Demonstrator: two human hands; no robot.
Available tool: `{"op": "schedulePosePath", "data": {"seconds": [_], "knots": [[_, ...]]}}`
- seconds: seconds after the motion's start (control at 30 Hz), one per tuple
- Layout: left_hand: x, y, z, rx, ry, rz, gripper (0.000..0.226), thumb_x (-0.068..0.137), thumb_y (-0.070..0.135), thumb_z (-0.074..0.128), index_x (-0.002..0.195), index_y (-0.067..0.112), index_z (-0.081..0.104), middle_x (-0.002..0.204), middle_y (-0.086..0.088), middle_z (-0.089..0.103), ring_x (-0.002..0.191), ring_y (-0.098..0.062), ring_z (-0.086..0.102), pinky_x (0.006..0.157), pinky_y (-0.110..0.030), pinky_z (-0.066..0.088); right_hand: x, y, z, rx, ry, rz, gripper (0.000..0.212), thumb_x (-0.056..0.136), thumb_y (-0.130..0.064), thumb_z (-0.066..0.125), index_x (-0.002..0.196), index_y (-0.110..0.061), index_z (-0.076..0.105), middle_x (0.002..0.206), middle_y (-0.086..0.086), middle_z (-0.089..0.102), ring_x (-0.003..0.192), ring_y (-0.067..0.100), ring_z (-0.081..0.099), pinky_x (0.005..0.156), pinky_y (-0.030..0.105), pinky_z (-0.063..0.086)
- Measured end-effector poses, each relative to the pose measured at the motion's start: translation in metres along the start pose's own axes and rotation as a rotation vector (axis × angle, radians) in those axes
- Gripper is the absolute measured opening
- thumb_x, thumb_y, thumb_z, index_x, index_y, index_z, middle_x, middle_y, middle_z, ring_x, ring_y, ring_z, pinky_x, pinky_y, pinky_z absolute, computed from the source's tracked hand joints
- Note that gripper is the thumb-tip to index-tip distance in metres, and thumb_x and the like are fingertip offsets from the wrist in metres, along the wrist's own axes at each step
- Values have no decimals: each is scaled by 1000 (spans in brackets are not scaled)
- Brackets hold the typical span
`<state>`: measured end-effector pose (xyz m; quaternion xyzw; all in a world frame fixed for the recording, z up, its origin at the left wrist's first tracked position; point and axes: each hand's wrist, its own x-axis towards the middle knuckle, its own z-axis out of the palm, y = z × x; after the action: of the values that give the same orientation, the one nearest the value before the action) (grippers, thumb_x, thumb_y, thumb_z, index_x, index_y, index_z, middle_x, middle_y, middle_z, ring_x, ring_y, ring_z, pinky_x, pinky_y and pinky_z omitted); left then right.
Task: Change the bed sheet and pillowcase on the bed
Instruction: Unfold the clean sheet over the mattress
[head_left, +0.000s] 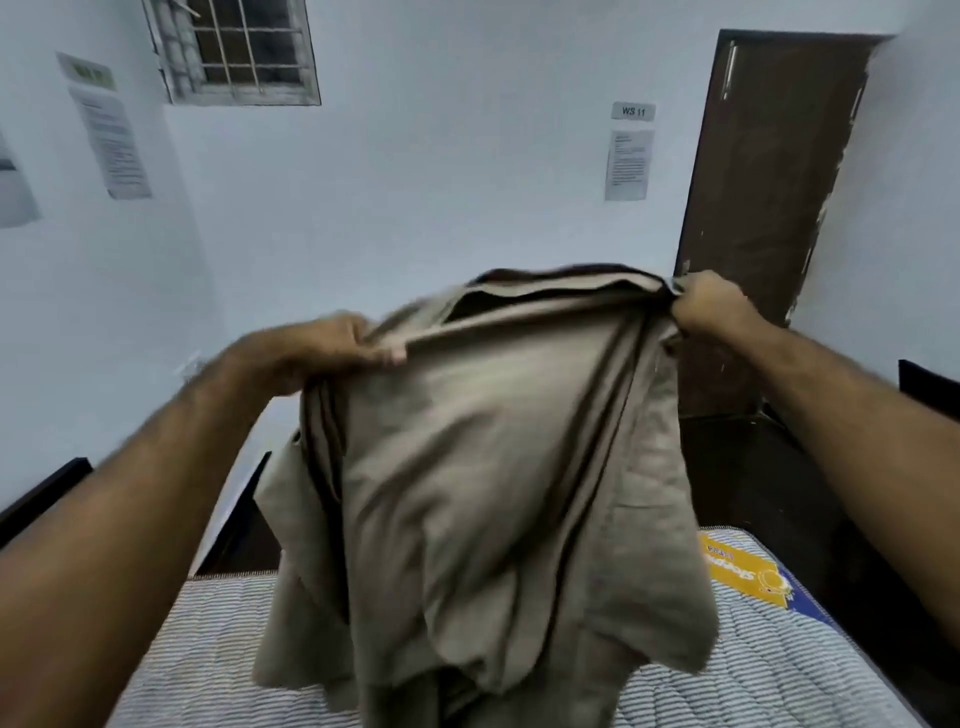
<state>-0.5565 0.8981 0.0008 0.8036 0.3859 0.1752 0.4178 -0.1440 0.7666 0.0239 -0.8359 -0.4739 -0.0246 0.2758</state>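
Above the bare striped mattress (218, 639) I have the brown bed sheet (483, 467) lifted and still bunched, my left hand (332, 345) pinching its top edge on the left and my right hand (709, 304) gripping a corner further right. I judge this the unfolding step; next I would need to spread my hands apart and lay it over the bed.

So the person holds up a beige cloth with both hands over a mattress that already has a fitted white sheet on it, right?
Not quite. The head view shows the striped quilted mattress bare, its yellow label uncovered. Both the left hand and right hand do hold up the beige cloth.
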Motion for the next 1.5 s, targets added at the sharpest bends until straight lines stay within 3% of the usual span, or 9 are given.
{"op": "schedulePosePath", "data": {"seconds": [0.1, 0.2, 0.5, 0.7, 0.9, 1.07, 1.17, 1.27, 1.5], "knots": [[12, -49, 18, 716, 62, -267, 36, 79, 29, 87, 103, 6, 74, 103, -10, 77, 95, -26, 72, 75, -28, 54, -7, -24, -8, 157, 165, -5, 34, 88, -4, 52, 117, -12, 70, 116, 25, 67, 109, 43, 64, 86, 40, 50], [18, -106, 34, 775, 434, -468, 27, 84, 14, 65, 110, 4, 66, 116, -22, 67, 107, -40, 65, 90, -40, 56, -12, -48, -1, 173, 162, -42, 30, 85, -13, 49, 106, -17, 70, 114, 21, 67, 109, 42, 63, 85, 41, 50], [25, -94, 57, -1095, 1118, -248, 13, 87, 2, 58, 89, 11, 66, 103, -7, 71, 99, -27, 69, 83, -33, 59, 18, -20, 30, 78, -84, -50, 13, 62, 7, 52, 71, 1, 59, 56, 20, 56, 52, 29, 55, 51, 35, 40], [0, 6, 34, 778, 960, 300, 21, 76, 25, 59, 89, 16, 72, 76, -18, 70, 72, -41, 66, 63, -40, 50, 6, 8, 51, -249, -359, -10, 26, 86, 13, 44, 98, 10, 67, 59, 17, 60, 42, 24, 50, 40, 24, 39], [22, 80, 33, 121, 718, 39, 40, 89, 42, 44, 102, 7, 61, 111, -21, 67, 104, -36, 64, 80, -40, 46, -30, -7, 58, -467, -984, -55, 13, 102, -12, 50, 99, -11, 63, 46, -2, 56, 34, 9, 47, 37, 15, 34], [28, 92, 49, 432, 907, -90, 32, 94, 40, 47, 103, 13, 61, 108, -9, 66, 99, -35, 63, 79, -34, 41, -36, -30, 73, -346, -957, -356, 63, 86, -52, 74, 137, -19, 54, 113, 3, 69, 89, 12, 67, 69, 27, 56], [29, 97, 50, 609, 941, -59, 28, 88, 32, 49, 102, 14, 64, 109, -12, 69, 100, -36, 65, 77, -34, 44, -60, -39, 88, 333, -951, -598, 94, 79, -64, 72, 151, -15, 37, 146, 5, 54, 133, 18, 53, 109, 34, 46], [30, 99, 61, 761, 948, -10, 27, 86, 30, 53, 102, 14, 66, 105, -12, 69, 97, -36, 66, 74, -32, 44, -84, -66, 96, 820, -818, -627, 66, 92, -40, 66, 148, -15, 41, 145, -2, 57, 136, 13, 52, 110, 31, 45], [25, 64, 76, 668, 785, -8, 23, 89, 28, 50, 98, 14, 66, 107, -16, 69, 97, -37, 63, 76, -36, 46, -50, -81, 105, 729, -29, -312, 37, 70, -40, 50, 88, -17, 73, 89, 0, 76, 91, 20, 70, 90, 49, 57]]}}
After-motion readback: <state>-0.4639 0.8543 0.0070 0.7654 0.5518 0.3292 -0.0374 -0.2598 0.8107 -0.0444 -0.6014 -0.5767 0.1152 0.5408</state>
